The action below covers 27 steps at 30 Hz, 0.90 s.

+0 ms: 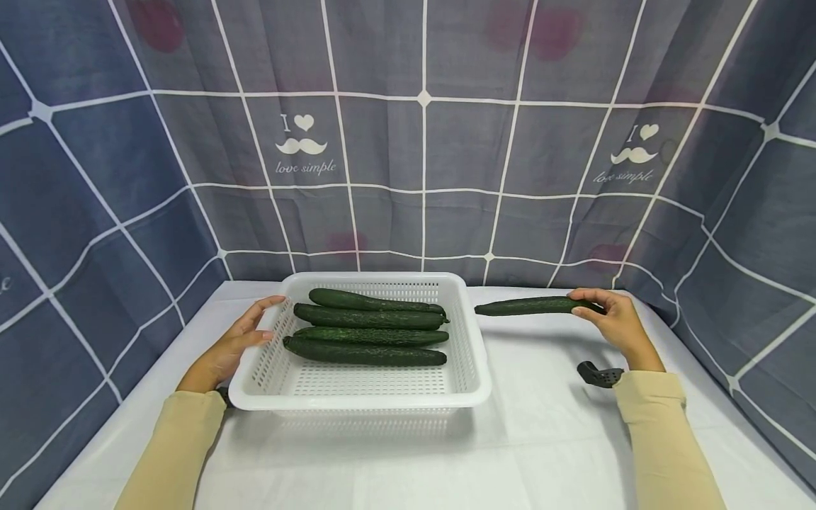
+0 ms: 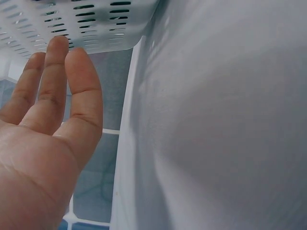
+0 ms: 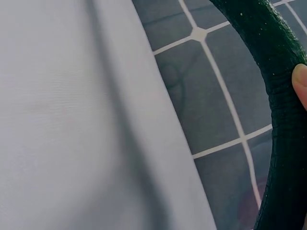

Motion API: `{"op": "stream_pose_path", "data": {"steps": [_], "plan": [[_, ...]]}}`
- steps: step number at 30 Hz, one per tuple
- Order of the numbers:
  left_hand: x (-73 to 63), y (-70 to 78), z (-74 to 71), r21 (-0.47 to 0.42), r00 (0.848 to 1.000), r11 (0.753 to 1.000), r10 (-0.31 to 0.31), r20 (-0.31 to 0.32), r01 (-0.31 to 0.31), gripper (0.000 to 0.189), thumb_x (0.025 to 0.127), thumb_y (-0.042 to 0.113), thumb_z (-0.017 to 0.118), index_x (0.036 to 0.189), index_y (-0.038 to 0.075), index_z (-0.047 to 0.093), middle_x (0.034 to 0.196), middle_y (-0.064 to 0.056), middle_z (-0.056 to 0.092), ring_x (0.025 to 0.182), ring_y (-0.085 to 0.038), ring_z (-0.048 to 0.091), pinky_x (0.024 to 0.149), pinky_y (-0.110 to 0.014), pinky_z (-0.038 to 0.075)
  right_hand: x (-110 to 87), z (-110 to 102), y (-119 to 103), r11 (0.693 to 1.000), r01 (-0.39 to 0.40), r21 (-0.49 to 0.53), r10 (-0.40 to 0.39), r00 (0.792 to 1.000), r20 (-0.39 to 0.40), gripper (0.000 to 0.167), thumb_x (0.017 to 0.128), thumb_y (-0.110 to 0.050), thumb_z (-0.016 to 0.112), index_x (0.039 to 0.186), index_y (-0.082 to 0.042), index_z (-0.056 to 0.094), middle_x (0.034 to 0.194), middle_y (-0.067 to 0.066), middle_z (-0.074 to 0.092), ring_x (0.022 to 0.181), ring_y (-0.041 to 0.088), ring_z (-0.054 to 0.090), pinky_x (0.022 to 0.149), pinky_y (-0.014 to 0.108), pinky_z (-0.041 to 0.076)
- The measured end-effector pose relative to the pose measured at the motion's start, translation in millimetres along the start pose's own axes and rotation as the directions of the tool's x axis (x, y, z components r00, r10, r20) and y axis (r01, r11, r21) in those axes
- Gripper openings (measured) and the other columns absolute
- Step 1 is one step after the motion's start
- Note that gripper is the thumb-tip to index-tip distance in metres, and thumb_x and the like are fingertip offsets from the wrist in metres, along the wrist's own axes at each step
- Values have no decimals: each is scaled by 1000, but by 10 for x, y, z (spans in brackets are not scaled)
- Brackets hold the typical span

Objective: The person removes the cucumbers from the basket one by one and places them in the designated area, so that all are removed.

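Note:
A white plastic basket (image 1: 472, 354) with slotted walls stands on the table, and several dark green cucumbers (image 1: 376, 316) lie side by side in it. At its left rim is my left hand (image 1: 226, 350), its fingers extended and touching the side. The left wrist view shows the relaxed fingers (image 2: 84, 91) of that hand against the basket's perforated wall (image 2: 96, 24). Right of the basket, my right hand (image 1: 615, 322) holds another cucumber (image 1: 525, 306) by its right end, level above the table. A fingertip (image 3: 300, 79) presses that cucumber (image 3: 288, 143) in the right wrist view.
White cloth covers the table (image 1: 357, 467). A grey checked curtain (image 1: 382, 156) stands behind it and along both sides. Beside the right sleeve is a black curved wrist mount (image 1: 599, 374).

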<state>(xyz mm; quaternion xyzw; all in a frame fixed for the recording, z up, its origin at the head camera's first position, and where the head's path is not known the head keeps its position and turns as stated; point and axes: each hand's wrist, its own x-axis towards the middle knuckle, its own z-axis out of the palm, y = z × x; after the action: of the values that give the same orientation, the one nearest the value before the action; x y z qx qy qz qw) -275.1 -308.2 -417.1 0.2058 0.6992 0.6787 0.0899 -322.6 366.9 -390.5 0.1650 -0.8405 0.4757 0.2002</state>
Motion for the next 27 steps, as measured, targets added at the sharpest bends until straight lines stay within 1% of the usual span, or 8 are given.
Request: {"op": "stream_pose_path", "data": {"steps": [3,5,9,12,16,18,22,27], "plan": [[2,-3,-3,-8,1000,1000,3,2,-3,59,101,14,56,152,44,48,149,7,43,125,-15,58,89,-46,59,2,45,43,1000,-5,9,5,1000,10,23,94,7,78,115,13,73,105,-31,70,89,-7,63,72,13,48],[-1,-7,-3,-17,1000,1000,4,4,-4,59,101,13,56,152,43,48,149,8,44,124,-15,59,89,-46,59,7,71,78,1000,-12,12,11,1000,17,20,93,7,78,113,9,76,106,-26,72,89,-5,63,71,15,48],[-4,-16,0,-34,1000,999,4,6,-4,60,101,13,56,152,43,49,150,8,43,126,-15,58,90,-46,59,19,129,133,1000,-16,4,16,999,39,20,92,8,80,110,-1,81,112,-3,79,93,-8,62,73,15,49],[-3,-16,4,-34,1000,999,4,4,-4,60,101,12,56,152,44,49,150,8,43,126,-14,57,90,-46,59,26,182,147,1000,-8,-21,10,998,68,20,92,7,79,112,3,79,116,13,79,99,-12,60,81,14,47],[0,-12,5,-13,1000,1000,6,1,-6,60,101,13,56,152,43,48,150,7,43,125,-15,58,90,-46,59,32,254,141,999,15,-35,-12,994,107,22,93,7,78,114,11,75,118,23,76,104,-15,57,87,12,45],[1,-10,5,-5,1000,1000,6,-1,-6,60,101,13,56,152,43,48,149,7,43,125,-15,58,89,-47,59,35,290,135,999,24,-24,-21,993,120,22,93,7,78,114,13,74,117,26,75,103,-14,58,86,12,46],[2,-6,2,-5,1000,1000,5,-5,-5,60,101,13,56,151,44,49,149,8,43,125,-15,58,89,-47,59,50,356,144,999,35,-8,-34,990,136,20,92,8,78,112,13,75,116,26,75,102,-12,59,85,12,47],[3,-1,9,-8,1000,1000,0,-11,0,60,100,13,57,150,46,49,149,7,42,126,-15,57,89,-47,58,62,421,163,1000,19,-10,-17,988,155,20,91,9,79,111,13,75,112,24,76,97,-10,59,82,12,47]]}}
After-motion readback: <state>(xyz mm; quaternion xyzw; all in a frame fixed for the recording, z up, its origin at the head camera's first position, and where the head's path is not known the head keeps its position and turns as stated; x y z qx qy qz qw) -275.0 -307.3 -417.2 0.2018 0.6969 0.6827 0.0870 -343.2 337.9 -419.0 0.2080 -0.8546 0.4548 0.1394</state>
